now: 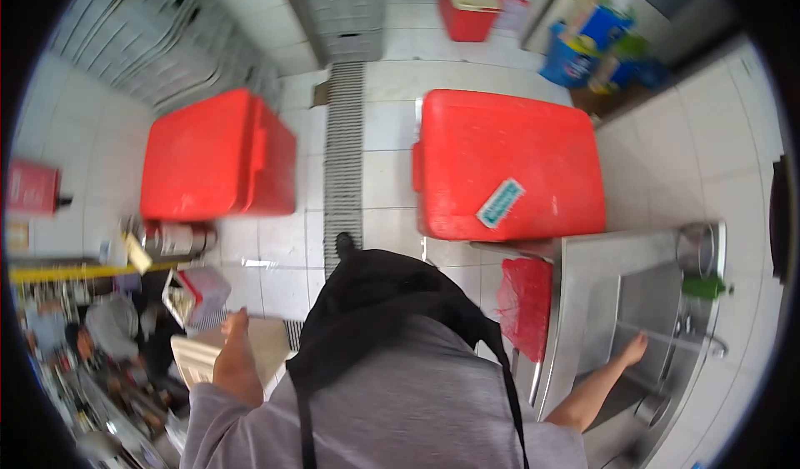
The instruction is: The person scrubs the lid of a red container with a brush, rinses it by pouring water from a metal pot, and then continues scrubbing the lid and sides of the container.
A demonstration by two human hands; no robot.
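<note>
My left hand [236,321] is held over a beige plastic container [196,354] at my left side. Its fingers look loosely apart, and I see nothing in them. On the other side, my right hand [635,350] reaches over the stainless steel sink [596,319], close to the faucet [717,346]. Its fingers look curled together; what they hold, if anything, is too small to make out. A green bottle [704,286] lies at the sink's far edge near a metal pot [695,248].
Two big red coolers [508,165] [200,157] stand ahead, with a floor drain grate [344,136] between them. Grey crates [167,44] are stacked at the left wall. A red plastic bag [525,306] hangs beside the sink. Another person [112,327] is at the lower left.
</note>
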